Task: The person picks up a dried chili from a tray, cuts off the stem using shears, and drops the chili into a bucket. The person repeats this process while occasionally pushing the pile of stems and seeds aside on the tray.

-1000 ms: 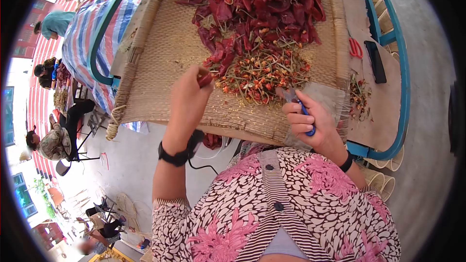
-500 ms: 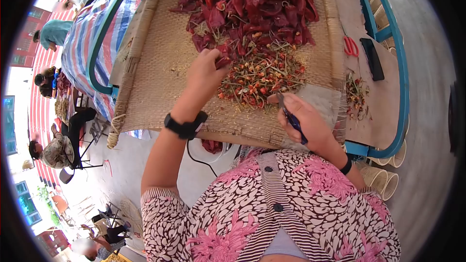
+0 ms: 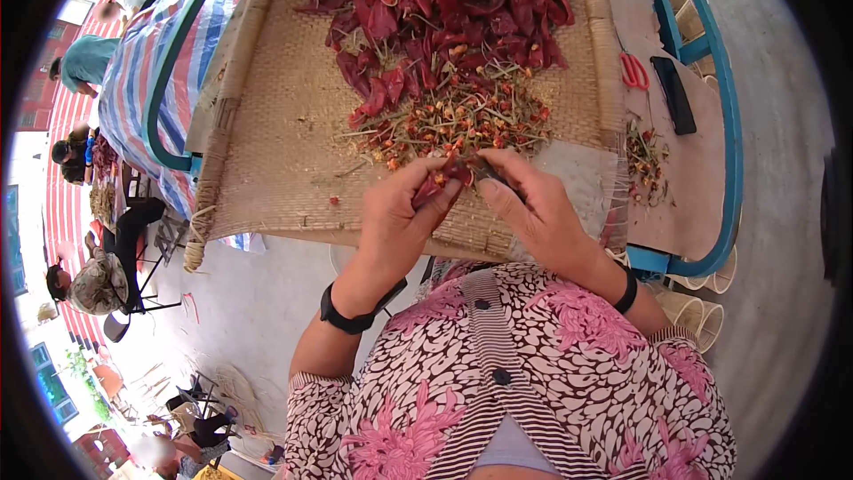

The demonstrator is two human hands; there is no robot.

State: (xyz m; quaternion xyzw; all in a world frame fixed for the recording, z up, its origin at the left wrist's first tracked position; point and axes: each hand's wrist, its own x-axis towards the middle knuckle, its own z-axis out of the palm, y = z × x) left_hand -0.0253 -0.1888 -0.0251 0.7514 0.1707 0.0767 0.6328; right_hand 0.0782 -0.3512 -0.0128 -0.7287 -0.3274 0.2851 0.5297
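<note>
Both hands meet over the near part of a woven tray. My left hand is closed round a dark red dried pepper. Against the pepper's top end, my right hand grips small snips, whose handle is mostly hidden by the fingers. Just beyond the fingers lies a loose pile of stems and orange-red bits. Farther up the tray is a large heap of dark red peppers, with a few peppers spilling down its left side.
Right of the tray, red-handled scissors, a black phone and stem scraps lie on a board inside a teal metal frame. Several people are at the left, one seated, near a striped sheet.
My left hand has come back from the heap's edge with a pepper, towards my body. My right hand has moved left with the snips, and the two hands now meet.
</note>
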